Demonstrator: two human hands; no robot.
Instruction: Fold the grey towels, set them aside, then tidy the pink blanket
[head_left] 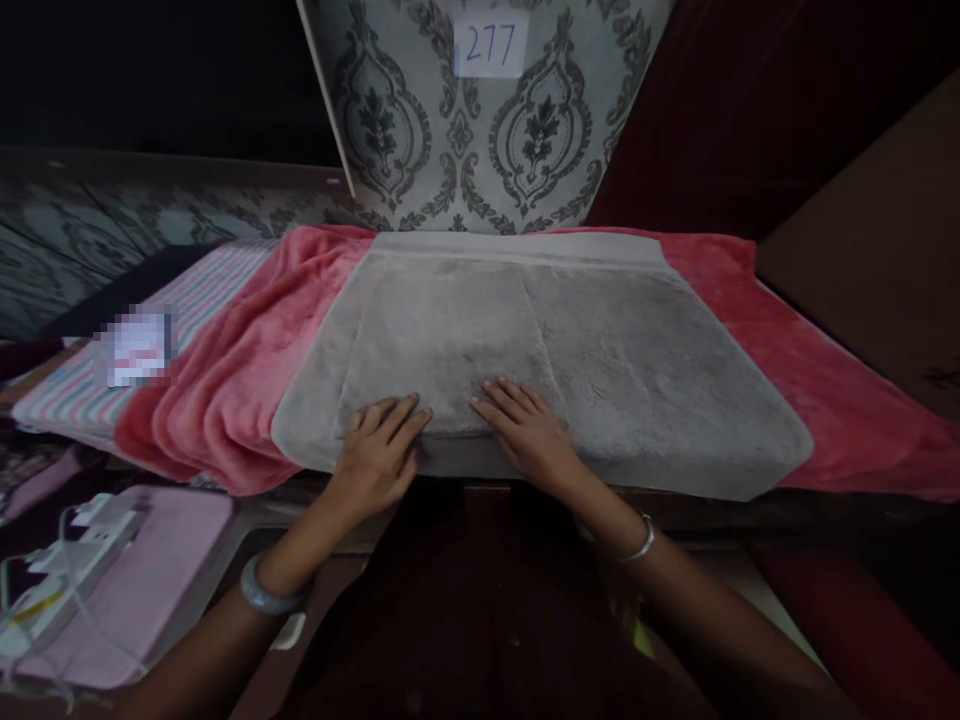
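A grey plush cloth (450, 310), which looks like a garment or cover, lies spread out with its near edge hanging over the front. A folded layer of it lies on the left half, its edge running down the middle. My left hand (381, 450) rests palm down on the near edge of that layer, fingers extended. Beside it, my right hand (529, 425) lies flat with fingers spread, close to the layer's right corner. Neither hand grips anything. Beneath the grey cloth is a red-pink fleece blanket (240, 350), bunched into folds at left.
A striped cloth (217, 285) carries a blurred card (139, 348) at left. Lower left, a white power strip (82, 560) with cables sits on a pink lid (176, 535). Behind stands a patterned wall (461, 160) with a paper marked 277 (491, 43); a dark screen (165, 80) is upper left.
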